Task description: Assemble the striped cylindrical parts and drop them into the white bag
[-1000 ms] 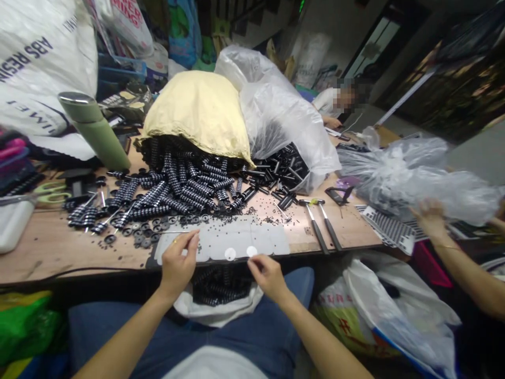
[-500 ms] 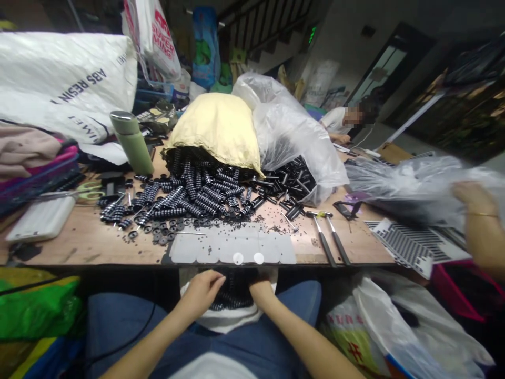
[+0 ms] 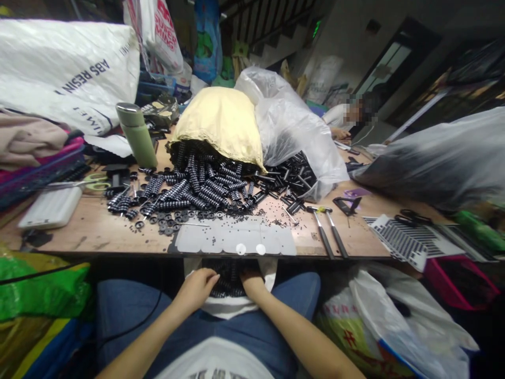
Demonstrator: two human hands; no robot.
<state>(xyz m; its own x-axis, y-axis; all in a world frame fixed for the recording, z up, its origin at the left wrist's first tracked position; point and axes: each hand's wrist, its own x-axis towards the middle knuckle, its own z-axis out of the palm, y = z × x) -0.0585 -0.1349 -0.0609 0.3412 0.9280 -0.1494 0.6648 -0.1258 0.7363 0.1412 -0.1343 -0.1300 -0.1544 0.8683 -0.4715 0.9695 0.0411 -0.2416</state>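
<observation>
A green flask (image 3: 138, 138) stands on the table (image 3: 92, 231) behind the scissors (image 3: 97, 182). A printed white sack (image 3: 63, 63) is positioned at left; a stair railing (image 3: 272, 18), at rear.

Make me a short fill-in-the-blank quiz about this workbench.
The bottle has a pale ____ body.
The gray mat bears ____ large white circles.
Both hammers lie to the ____ of that mat.
The right hand reaches into a ____ bag between the knees.
Missing words: green; two; right; white.
</observation>
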